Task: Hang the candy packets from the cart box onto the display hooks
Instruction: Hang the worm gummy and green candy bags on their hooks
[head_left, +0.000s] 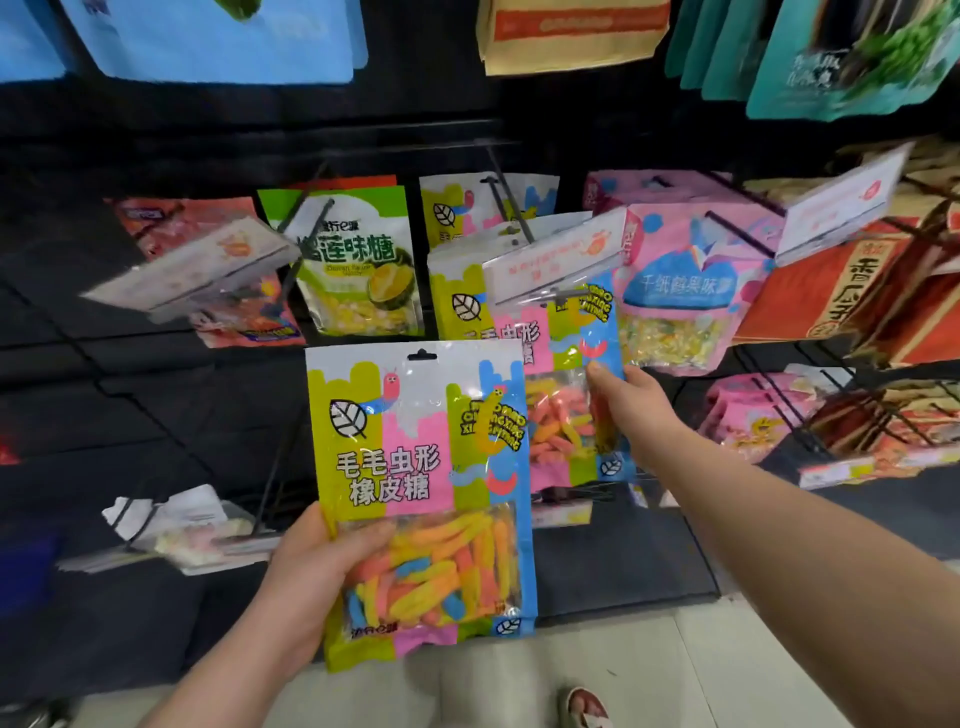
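My left hand (317, 566) grips a gummy-worm candy packet (415, 467) by its lower left side, held upright in front of the display. Behind it, a second identical packet (561, 405) hangs on a black hook (511, 208) under a clear price tag (556, 260). My right hand (631, 402) holds that hanging packet at its right edge, thumb on the front. More packets of the same kind hang further back on the hook. The cart box is out of view.
Neighbouring hooks carry a green durian candy bag (358, 265), pink bags (685, 291), red-orange packs (841, 291) and a red packet at left (171, 223). Blue, tan and teal bags hang above. Lower hooks stick out at left and right. Pale floor lies below.
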